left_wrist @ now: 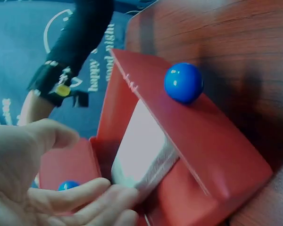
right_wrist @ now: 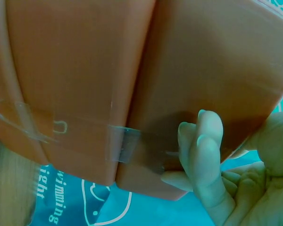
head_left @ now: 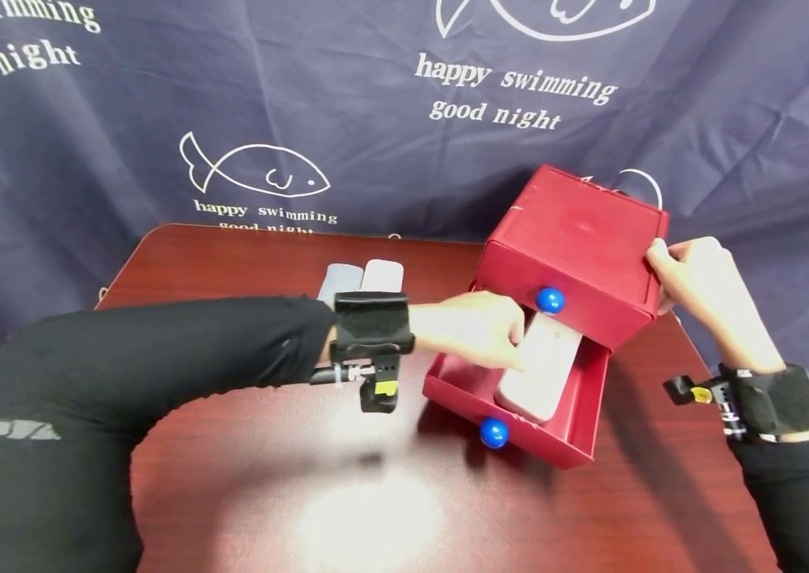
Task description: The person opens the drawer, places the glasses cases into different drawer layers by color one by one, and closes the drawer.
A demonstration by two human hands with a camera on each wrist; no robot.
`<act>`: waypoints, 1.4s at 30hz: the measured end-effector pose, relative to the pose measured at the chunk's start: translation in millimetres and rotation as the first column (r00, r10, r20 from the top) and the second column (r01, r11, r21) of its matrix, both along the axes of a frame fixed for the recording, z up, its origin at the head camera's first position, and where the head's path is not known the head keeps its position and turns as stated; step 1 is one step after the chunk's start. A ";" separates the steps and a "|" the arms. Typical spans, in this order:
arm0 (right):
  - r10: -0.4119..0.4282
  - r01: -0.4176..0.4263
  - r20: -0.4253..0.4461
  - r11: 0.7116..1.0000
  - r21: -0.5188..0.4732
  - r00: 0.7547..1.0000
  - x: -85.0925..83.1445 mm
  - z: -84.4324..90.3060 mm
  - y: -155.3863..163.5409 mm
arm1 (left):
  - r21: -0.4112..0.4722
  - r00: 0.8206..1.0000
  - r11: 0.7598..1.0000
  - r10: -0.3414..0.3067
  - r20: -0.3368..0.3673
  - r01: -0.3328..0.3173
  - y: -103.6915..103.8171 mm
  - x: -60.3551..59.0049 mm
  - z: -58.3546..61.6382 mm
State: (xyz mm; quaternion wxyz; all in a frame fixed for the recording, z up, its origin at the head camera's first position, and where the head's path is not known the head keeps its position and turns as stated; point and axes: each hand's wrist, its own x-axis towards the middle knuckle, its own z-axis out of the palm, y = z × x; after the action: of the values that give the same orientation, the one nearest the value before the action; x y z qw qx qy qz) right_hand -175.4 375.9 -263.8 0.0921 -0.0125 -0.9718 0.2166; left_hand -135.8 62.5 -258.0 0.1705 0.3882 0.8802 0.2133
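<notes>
The right hand (head_left: 698, 278) grips the rear corner of the red drawer box (head_left: 580, 239), fingers curled over its edge, seemingly to steady it while the lower drawer (head_left: 519, 414) stands pulled out. The left hand (head_left: 472, 328) rests its fingers on the white case (head_left: 541, 366), which lies in that open drawer, half under the upper one. The case is pale, flat and round-cornered. Two similar cases (head_left: 361, 278) lie on the surface (head_left: 232, 493) behind.
</notes>
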 end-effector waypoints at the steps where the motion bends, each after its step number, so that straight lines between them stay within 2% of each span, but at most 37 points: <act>1: 0.004 -0.004 0.001 1.000 0.001 1.000 -0.3 -0.1 0.0 | 0.015 1.000 1.000 0.017 0.006 -0.017 -2.3 0.0 0.2; 3: 0.010 -0.010 0.006 1.000 0.003 1.000 -0.6 -0.1 -0.2 | 0.042 0.998 0.998 0.056 0.002 -0.056 -7.2 -0.2 0.0; 5: 0.013 -0.013 0.011 1.000 0.006 1.000 -0.9 0.0 -0.2 | 0.099 0.992 0.987 0.126 0.008 -0.126 -16.2 -0.6 -0.3; 9: 0.020 -0.020 0.012 1.000 0.006 1.000 -1.7 0.3 0.4 | 0.209 0.968 0.947 0.252 -0.007 -0.245 -29.4 -2.7 -3.8; 13: 0.027 -0.027 0.014 1.000 -0.003 1.000 -2.2 0.6 0.8 | 0.311 0.935 0.890 0.353 -0.008 -0.333 -37.9 -5.8 -8.0; 16: 0.025 -0.025 0.013 1.000 -0.004 1.000 -2.8 0.2 1.1 | 0.376 0.905 0.838 0.425 0.007 -0.396 -44.4 -12.4 -13.3; 20: 0.023 -0.023 0.009 1.000 -0.004 1.000 -3.4 -0.3 1.1 | 0.405 0.850 0.763 0.521 0.076 -0.504 -55.6 -25.6 -21.7; 22: 0.023 -0.023 0.009 1.000 -0.005 1.000 -3.2 0.0 0.9 | 0.378 0.814 0.731 0.567 0.126 -0.568 -62.1 -32.3 -26.4; 25: 0.023 -0.023 0.010 1.000 -0.007 1.000 -2.7 0.6 0.8 | 0.299 0.757 0.698 0.623 0.196 -0.651 -71.4 -41.1 -34.5; 27: 0.022 -0.022 0.012 1.000 -0.006 1.000 -2.4 0.6 0.8 | 0.238 0.724 0.684 0.651 0.227 -0.689 -76.6 -45.7 -41.0; 30: 0.020 -0.020 0.012 1.000 -0.005 1.000 -2.0 0.1 0.8 | 0.147 0.695 0.683 0.671 0.259 -0.715 -82.5 -50.7 -51.0; 34: 0.018 -0.018 0.011 1.000 -0.004 1.000 -1.6 -0.4 0.5 | 0.054 0.687 0.701 0.676 0.265 -0.711 -87.1 -56.6 -64.1; 39: 0.018 -0.018 0.008 1.000 -0.011 1.000 -1.5 -0.1 0.5 | -0.098 0.657 0.690 0.717 0.232 -0.717 -86.5 -61.5 -75.3; 42: 0.015 -0.015 0.008 1.000 -0.009 1.000 -1.5 0.0 0.3 | -0.170 0.664 0.692 0.721 0.198 -0.701 -85.0 -62.7 -80.1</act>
State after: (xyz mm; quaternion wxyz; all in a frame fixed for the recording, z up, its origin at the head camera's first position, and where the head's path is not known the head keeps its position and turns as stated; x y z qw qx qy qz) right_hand -176.9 376.3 -263.8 0.0864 -0.0066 -0.9713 0.2216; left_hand -198.6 -22.5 -338.1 0.1978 -0.0231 0.9406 0.2750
